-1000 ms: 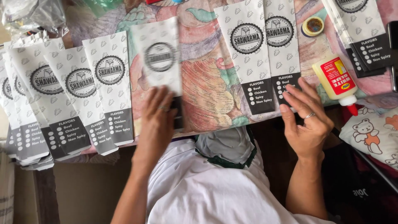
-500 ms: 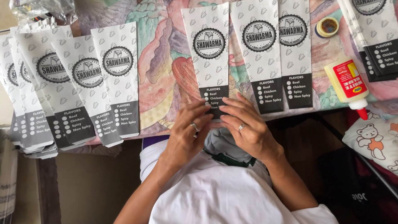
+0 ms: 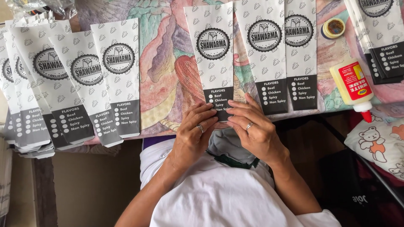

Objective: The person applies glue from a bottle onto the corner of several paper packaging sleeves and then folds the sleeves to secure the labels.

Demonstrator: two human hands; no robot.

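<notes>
Both hands, left (image 3: 194, 133) & right (image 3: 252, 131), fingers flat pressing dark bottom of white paper bag (image 3: 213, 54) w/ round black label.

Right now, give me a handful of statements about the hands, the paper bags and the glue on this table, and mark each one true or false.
1. Both hands press the bottom edge of one paper bag. True: the left hand and right hand meet there.
2. The glue bottle stands upright. False: it lies flat, red cap toward the table edge.
3. A fanned row of paper bags lies left of the hands. True.
4. The right hand holds the tape roll. False: the roll lies apart, at the far right.
5. Each hand wears a ring. True.
</notes>
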